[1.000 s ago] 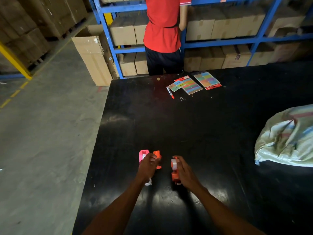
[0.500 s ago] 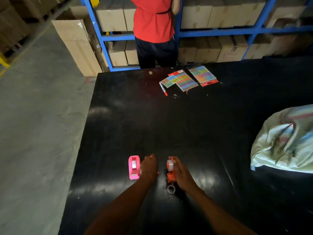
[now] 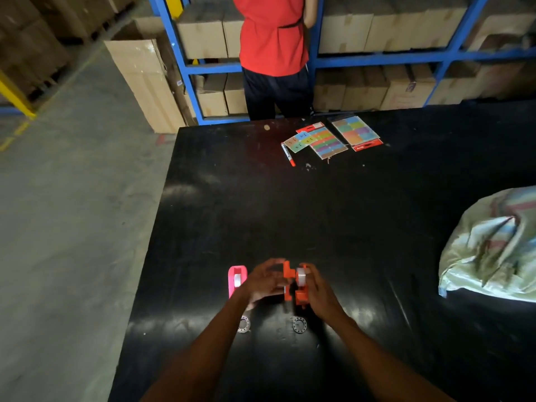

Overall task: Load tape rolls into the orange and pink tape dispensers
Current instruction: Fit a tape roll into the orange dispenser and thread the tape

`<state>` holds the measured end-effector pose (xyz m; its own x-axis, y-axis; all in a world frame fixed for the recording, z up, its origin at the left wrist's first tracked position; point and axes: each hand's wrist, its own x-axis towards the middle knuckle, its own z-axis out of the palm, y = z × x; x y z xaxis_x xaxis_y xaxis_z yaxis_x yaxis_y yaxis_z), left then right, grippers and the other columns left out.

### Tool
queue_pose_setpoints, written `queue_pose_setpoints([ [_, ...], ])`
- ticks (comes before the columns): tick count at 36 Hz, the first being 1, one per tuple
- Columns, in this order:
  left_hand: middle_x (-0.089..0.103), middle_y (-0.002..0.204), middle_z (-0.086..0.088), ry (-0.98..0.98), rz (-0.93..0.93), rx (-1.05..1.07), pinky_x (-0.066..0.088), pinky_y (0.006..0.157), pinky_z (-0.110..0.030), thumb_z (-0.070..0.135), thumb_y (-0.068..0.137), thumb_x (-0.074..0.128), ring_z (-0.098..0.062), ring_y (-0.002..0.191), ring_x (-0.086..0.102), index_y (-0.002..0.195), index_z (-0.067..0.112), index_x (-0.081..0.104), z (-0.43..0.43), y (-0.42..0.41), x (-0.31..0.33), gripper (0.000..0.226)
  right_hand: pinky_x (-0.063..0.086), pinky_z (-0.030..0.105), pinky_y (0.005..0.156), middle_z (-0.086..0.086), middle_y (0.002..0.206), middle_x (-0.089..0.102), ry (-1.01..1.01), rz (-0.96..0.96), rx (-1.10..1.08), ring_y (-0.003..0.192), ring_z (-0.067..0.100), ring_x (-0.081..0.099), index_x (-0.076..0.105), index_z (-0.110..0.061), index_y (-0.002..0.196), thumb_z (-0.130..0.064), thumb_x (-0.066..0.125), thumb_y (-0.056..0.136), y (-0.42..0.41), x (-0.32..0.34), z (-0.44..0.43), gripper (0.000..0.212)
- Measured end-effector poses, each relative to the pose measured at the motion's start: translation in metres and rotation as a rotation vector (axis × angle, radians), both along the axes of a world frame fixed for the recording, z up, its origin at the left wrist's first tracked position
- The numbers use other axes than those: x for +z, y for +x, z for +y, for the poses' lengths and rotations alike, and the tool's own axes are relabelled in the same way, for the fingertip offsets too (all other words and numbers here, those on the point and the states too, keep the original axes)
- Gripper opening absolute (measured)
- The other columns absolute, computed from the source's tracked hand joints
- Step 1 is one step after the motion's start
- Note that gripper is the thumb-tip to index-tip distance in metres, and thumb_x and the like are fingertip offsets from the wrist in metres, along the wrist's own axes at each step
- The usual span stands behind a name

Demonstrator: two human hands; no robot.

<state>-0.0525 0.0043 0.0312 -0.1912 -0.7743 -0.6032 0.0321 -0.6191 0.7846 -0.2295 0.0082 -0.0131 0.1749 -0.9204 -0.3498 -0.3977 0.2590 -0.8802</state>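
**Both hands close on the orange dispenser, roll at its hub**

The right hand (image 3: 320, 288) has its fingers (image 3: 309, 269) curled about a clear tape roll (image 3: 301, 276) and the right side of the orange dispenser (image 3: 293, 285), pressing the roll against the body. The left hand (image 3: 265, 281) cups the dispenser's other side; its fingers are blurred, so how firmly they grip cannot be told. Whether the roll sits fully in its seat is hidden by the hands.

The dispenser looks like light, stiff moulded plastic, likely slick; it is best held by its flat side walls, away from the cutting end. The roll is light and rigid at its rim, sticky on any loose end, so pinching by the rim suits it.

Just left of the orange dispenser, touching the left wrist in view, the pink dispenser (image 3: 237, 281) lies on the tabletop (image 3: 290, 216) with a pale roll already showing in its cavity. Nearer the person than the orange dispenser, two small rings (image 3: 299, 324) lie apart on the tabletop, possibly empty cores or hubs. Far right of it rests a pale sack (image 3: 493, 250), contents unseen.
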Motion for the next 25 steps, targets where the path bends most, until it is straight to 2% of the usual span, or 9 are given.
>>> queue_pose_setpoints([
  [3, 0.064, 0.124, -0.029, 0.03, 0.083, 0.004, 0.061, 0.088, -0.036, -0.01, 0.083, 0.068, -0.035, 0.114, 0.065, 0.134, 0.016, 0.053, 0.008, 0.007, 0.007, 0.059, 0.056, 0.029, 0.081, -0.006, 0.106, 0.07, -0.015, -0.015, 0.033, 0.091, 0.006, 0.07, 0.051, -0.042, 0.121, -0.043, 0.032, 0.107, 0.004, 0.006, 0.002, 0.024],
  [5, 0.066, 0.124, -0.026, 0.039, 0.09, 0.005, 0.055, 0.098, -0.045, -0.006, 0.083, 0.07, -0.035, 0.118, 0.064, 0.135, 0.017, 0.053, 0.014, 0.011, 0.009, 0.059, 0.058, 0.033, 0.084, -0.006, 0.108, 0.07, -0.034, -0.021, 0.052, 0.092, 0.006, 0.071, 0.05, -0.041, 0.123, -0.045, 0.031, 0.106, 0.005, 0.01, 0.004, 0.026],
  [7, 0.067, 0.124, -0.023, 0.03, 0.077, 0.009, 0.052, 0.102, -0.048, -0.003, 0.084, 0.071, -0.034, 0.118, 0.065, 0.133, 0.019, 0.055, 0.018, 0.013, 0.013, 0.057, 0.059, 0.035, 0.084, -0.005, 0.108, 0.07, -0.053, -0.022, 0.064, 0.091, 0.006, 0.071, 0.05, -0.04, 0.124, -0.045, 0.03, 0.106, 0.006, 0.012, 0.004, 0.027],
  [10, 0.068, 0.124, -0.021, 0.02, 0.081, 0.024, 0.052, 0.102, -0.048, -0.002, 0.084, 0.071, -0.032, 0.117, 0.066, 0.134, 0.019, 0.055, 0.026, 0.014, 0.02, 0.057, 0.06, 0.036, 0.083, -0.003, 0.107, 0.07, -0.071, -0.041, 0.061, 0.09, 0.008, 0.072, 0.051, -0.038, 0.124, -0.042, 0.03, 0.107, 0.008, 0.02, 0.008, 0.027],
  [14, 0.069, 0.122, -0.02, 0.0, 0.097, 0.041, 0.052, 0.101, -0.049, 0.0, 0.083, 0.073, -0.031, 0.114, 0.068, 0.134, 0.018, 0.054, 0.034, 0.016, 0.024, 0.057, 0.058, 0.026, 0.078, -0.001, 0.107, 0.07, -0.099, -0.06, 0.07, 0.09, 0.008, 0.072, 0.052, -0.033, 0.125, -0.036, 0.031, 0.108, 0.012, 0.033, 0.015, 0.027],
  [18, 0.071, 0.12, -0.019, -0.031, 0.119, 0.061, 0.058, 0.094, -0.043, 0.002, 0.083, 0.074, -0.03, 0.11, 0.07, 0.131, 0.019, 0.058, 0.043, 0.016, 0.031, 0.053, 0.06, 0.034, 0.08, 0.0, 0.106, 0.071, -0.14, -0.038, 0.067, 0.091, 0.012, 0.072, 0.054, -0.038, 0.121, -0.036, 0.032, 0.108, 0.018, 0.033, 0.017, 0.025],
  [21, 0.074, 0.114, -0.015, -0.057, 0.123, 0.085, 0.061, 0.084, -0.037, 0.004, 0.082, 0.076, -0.027, 0.105, 0.072, 0.126, 0.019, 0.062, 0.051, 0.019, 0.039, 0.049, 0.062, 0.033, 0.075, 0.002, 0.104, 0.069, -0.141, -0.016, 0.086, 0.087, 0.013, 0.072, 0.053, -0.034, 0.123, -0.033, 0.032, 0.108, 0.022, 0.045, 0.022, 0.026],
  [23, 0.074, 0.114, -0.013, -0.067, 0.125, 0.089, 0.061, 0.083, -0.036, 0.004, 0.082, 0.075, -0.026, 0.104, 0.073, 0.122, 0.022, 0.063, 0.054, 0.022, 0.042, 0.045, 0.061, 0.035, 0.08, 0.001, 0.107, 0.069, -0.135, -0.017, 0.114, 0.091, 0.014, 0.072, 0.052, -0.031, 0.126, -0.034, 0.031, 0.108, 0.025, 0.049, 0.024, 0.028],
  [25, 0.071, 0.119, -0.016, -0.071, 0.12, 0.091, 0.06, 0.088, -0.039, 0.003, 0.084, 0.074, -0.028, 0.108, 0.071, 0.126, 0.02, 0.06, 0.056, 0.025, 0.042, 0.048, 0.059, 0.034, 0.086, -0.003, 0.107, 0.069, -0.151, 0.0, 0.125, 0.094, 0.011, 0.071, 0.053, -0.031, 0.126, -0.034, 0.031, 0.108, 0.028, 0.049, 0.023, 0.029],
])
